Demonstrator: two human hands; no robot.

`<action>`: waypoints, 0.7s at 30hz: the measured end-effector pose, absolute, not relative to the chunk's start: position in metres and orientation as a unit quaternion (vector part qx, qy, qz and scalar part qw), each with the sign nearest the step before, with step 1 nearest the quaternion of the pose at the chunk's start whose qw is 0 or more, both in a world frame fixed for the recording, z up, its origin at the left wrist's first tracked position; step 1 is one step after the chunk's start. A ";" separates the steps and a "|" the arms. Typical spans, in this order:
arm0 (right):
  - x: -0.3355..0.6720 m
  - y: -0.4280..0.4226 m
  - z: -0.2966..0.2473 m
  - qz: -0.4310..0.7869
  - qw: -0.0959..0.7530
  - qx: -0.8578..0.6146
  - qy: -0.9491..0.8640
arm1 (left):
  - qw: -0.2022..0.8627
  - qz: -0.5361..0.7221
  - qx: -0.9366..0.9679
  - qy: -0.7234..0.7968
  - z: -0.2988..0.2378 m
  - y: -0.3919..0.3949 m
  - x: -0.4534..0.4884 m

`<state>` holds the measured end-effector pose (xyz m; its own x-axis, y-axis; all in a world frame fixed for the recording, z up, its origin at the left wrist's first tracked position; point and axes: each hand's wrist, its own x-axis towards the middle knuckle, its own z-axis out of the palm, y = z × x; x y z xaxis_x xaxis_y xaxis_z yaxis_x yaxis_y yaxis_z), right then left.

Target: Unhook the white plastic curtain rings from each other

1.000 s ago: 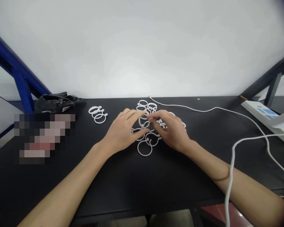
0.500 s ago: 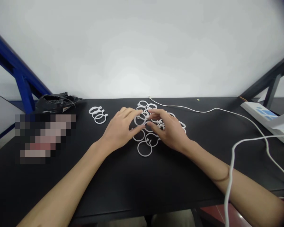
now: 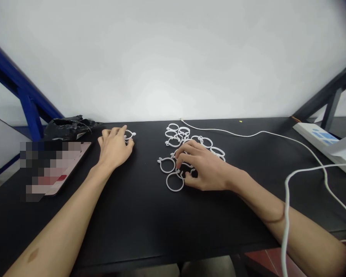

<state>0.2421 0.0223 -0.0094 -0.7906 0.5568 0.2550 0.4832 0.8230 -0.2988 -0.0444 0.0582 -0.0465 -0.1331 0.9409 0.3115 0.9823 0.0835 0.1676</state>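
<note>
My left hand (image 3: pixel 114 148) is at the left of the black table, its index finger and thumb around a white plastic ring (image 3: pixel 128 134) with a small knob. The palm hides whatever lies beneath it. Over the pile in the middle, my right hand (image 3: pixel 203 165) curves its fingers with thumb and index apart, touching or just above the rings there. One white ring (image 3: pixel 175 181) lies at the front of that pile, and another ring (image 3: pixel 167 165) sits to the left of my right fingertips. Several more rings overlap behind the hand.
A black plastic bag (image 3: pixel 66 128) lies at the back left, behind a partly blurred flat device (image 3: pixel 70 165). A white cable (image 3: pixel 233 133) crosses the back and loops over my right forearm. White boxes (image 3: pixel 320 142) stand at the right edge against the frame.
My left hand has moved left from the middle pile to the smaller group of rings, which it now covers. My right hand has shifted slightly forward toward me over the pile, away from the left.
</note>
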 end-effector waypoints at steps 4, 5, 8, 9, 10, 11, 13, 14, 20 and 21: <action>0.243 0.025 -0.012 0.106 0.160 -0.273 -0.943 | 0.064 -0.174 -0.648 -0.739 -0.045 0.058 -0.040; 0.243 0.025 -0.013 0.107 0.163 -0.270 -0.943 | 0.067 -0.180 -0.650 -0.735 -0.044 0.056 -0.039; 0.243 0.026 -0.015 0.111 0.179 -0.265 -0.941 | 0.080 -0.206 -0.671 -0.708 -0.038 0.050 -0.029; 0.243 0.026 -0.015 0.113 0.186 -0.264 -0.940 | 0.082 -0.219 -0.685 -0.690 -0.036 0.046 -0.024; 0.242 0.026 -0.015 0.116 0.193 -0.266 -0.937 | 0.077 -0.233 -0.705 -0.665 -0.033 0.042 -0.018; 0.242 0.026 -0.015 0.117 0.201 -0.270 -0.934 | 0.067 -0.246 -0.730 -0.634 -0.031 0.037 -0.012; 0.240 0.026 -0.014 0.116 0.217 -0.291 -0.925 | 0.024 -0.262 -0.790 -0.554 -0.027 0.027 0.002; 0.240 0.026 -0.014 0.114 0.225 -0.306 -0.918 | 0.002 -0.264 -0.814 -0.517 -0.025 0.021 0.009; 0.238 0.027 -0.015 0.125 0.285 -0.390 -0.867 | -0.047 -0.252 -0.863 -0.436 -0.027 0.007 0.030; 0.238 0.027 -0.017 0.125 0.291 -0.397 -0.861 | -0.048 -0.253 -0.862 -0.436 -0.028 0.007 0.031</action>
<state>0.2381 0.0269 -0.0165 -0.5155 0.7569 0.4017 0.6112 0.6533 -0.4468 0.0310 0.0070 -0.0279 0.4923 0.7759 0.3945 0.7269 -0.6158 0.3040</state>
